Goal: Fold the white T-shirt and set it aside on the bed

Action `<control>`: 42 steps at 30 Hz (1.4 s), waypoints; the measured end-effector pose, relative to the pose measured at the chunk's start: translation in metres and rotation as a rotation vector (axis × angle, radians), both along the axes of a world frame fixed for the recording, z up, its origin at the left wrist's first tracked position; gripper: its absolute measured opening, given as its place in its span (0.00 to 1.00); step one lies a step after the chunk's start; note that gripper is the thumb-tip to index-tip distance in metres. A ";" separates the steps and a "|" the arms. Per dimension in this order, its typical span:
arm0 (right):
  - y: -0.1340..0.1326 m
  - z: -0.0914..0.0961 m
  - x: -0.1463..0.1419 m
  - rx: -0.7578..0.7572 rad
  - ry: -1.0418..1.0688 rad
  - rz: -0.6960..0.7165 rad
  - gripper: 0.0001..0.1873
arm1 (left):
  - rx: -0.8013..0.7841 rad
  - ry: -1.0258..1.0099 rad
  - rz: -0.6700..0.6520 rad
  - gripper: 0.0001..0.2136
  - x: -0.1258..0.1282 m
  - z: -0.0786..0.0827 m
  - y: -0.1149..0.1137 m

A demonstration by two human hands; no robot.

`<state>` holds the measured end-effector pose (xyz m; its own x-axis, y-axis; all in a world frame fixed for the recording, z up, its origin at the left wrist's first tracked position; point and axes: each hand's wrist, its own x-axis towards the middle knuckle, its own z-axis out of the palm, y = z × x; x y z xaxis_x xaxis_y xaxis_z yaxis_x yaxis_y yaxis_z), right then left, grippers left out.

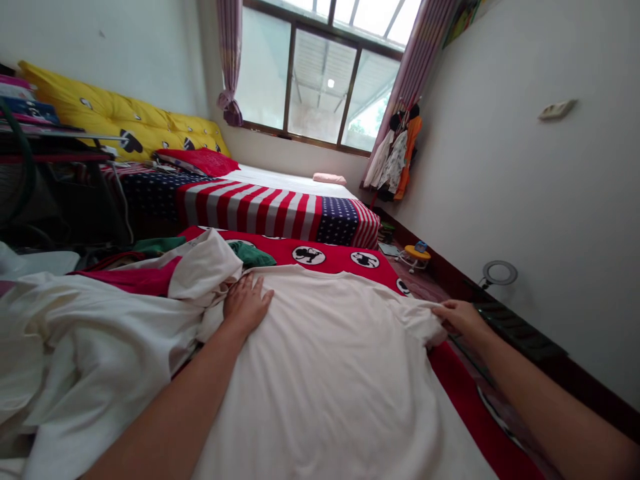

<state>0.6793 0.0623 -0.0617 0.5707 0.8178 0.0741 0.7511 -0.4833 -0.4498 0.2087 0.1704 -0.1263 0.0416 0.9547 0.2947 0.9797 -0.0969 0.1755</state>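
A white T-shirt [325, 360] lies spread on a bed's red cover [336, 257]. The left hand [247, 303] presses flat, fingers spread, by one sleeve; the right hand [457, 317] pinches the other. The cloth looks light and limp, best gripped at sleeves or hem.

White shirt [330, 360], spread flat on a red printed sheet [345, 257]: left hand [246, 303] pressed palm-down, fingers spread, on its left shoulder; right hand [457, 315] pinching its right sleeve edge. Left of the shirt, touching it, a heap of white and pink cloth [100, 313]; just beyond its far edge, a green garment [255, 255]. Farther beyond the shirt, a flag-pattern bedspread [260, 207], a yellow cushion [125, 120] and a window [320, 80].
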 end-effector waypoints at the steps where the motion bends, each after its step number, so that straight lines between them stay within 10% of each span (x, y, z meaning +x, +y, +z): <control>1: 0.000 0.004 0.006 0.001 -0.047 -0.035 0.11 | -0.001 -0.001 0.000 0.26 0.000 0.000 0.000; 7: 0.012 0.008 0.009 -0.019 -0.308 -0.135 0.17 | 0.011 0.013 -0.004 0.26 0.001 0.003 -0.003; 17: 0.106 -0.022 -0.082 -0.009 -0.274 0.106 0.24 | 0.048 0.034 -0.011 0.26 0.000 0.000 -0.002; 23: 0.122 -0.026 -0.088 -0.054 -0.263 0.035 0.12 | 0.058 0.030 -0.006 0.25 0.000 -0.002 0.000; 30: 0.103 -0.020 -0.116 0.032 -0.342 0.058 0.23 | 0.039 0.032 -0.005 0.25 0.002 -0.001 -0.002; 37: 0.029 -0.043 -0.161 -0.059 -0.465 0.717 0.34 | 0.024 0.049 -0.005 0.25 0.002 0.001 -0.001; 42: 0.016 -0.055 -0.166 -0.150 -0.432 0.632 0.33 | 0.029 0.067 -0.019 0.26 0.001 -0.001 -0.002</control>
